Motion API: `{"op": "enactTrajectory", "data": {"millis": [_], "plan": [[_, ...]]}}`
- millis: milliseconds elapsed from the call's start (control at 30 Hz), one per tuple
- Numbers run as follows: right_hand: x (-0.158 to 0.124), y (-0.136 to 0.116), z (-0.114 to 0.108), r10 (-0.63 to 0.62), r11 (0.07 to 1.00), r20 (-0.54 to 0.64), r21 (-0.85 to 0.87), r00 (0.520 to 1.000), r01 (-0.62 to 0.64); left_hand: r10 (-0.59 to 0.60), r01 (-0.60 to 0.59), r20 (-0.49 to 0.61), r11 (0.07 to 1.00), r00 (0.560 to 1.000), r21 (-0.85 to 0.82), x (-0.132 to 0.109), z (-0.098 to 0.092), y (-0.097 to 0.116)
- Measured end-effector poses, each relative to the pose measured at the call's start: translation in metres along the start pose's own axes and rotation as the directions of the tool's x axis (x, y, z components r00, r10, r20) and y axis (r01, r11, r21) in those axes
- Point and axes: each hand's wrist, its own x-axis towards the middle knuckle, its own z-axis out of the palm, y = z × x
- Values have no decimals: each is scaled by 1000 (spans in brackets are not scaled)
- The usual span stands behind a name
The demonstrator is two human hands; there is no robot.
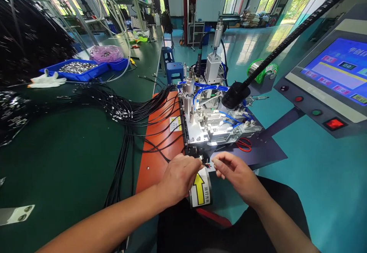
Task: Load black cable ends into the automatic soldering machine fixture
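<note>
My left hand (182,174) is closed at the front edge of a metal machine (215,121), its fingers pinched round the end of a black cable. Thin coloured wires (207,165) stick out from it toward the right. My right hand (233,171) is just beside them, thumb and forefinger pressed together at the wire tips; whatever lies between them is too small to make out. Below my left hand is a round part with a yellow arrow label (200,188). Several black cables (157,107) run over the orange board (151,169) on the left.
A blue tray (83,78) of small metal parts, a white glove (47,80) and cable bundles (120,109) lie on the green table (83,150). Right of the machine are red scissors (244,145), a solder spool (262,70) and a control screen (341,69). A black hose (275,52) slants overhead.
</note>
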Motion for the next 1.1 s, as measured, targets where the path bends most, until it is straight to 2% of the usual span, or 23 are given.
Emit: {"op": "enactTrajectory", "data": {"millis": [133, 367, 633, 900, 1100], "plan": [[4, -8, 2, -32, 987, 40, -154, 999, 38, 11, -11, 17, 1000, 1000, -1, 0, -1, 0], [7, -9, 6, -60, 950, 42, -304, 997, 70, 9, -9, 23, 1000, 1000, 3, -2, -1, -2], [13, -1, 10, -100, 946, 4, -310, 995, 96, -30, 30, 24, 999, 999, 32, -2, -2, -3], [20, 9, 18, -71, 962, -47, -268, 996, 56, -82, 84, 32, 994, 996, -67, -3, -9, -4], [25, 16, 23, -67, 970, -62, -239, 996, 50, -106, 106, -9, 994, 994, 13, -3, -6, -10]]}}
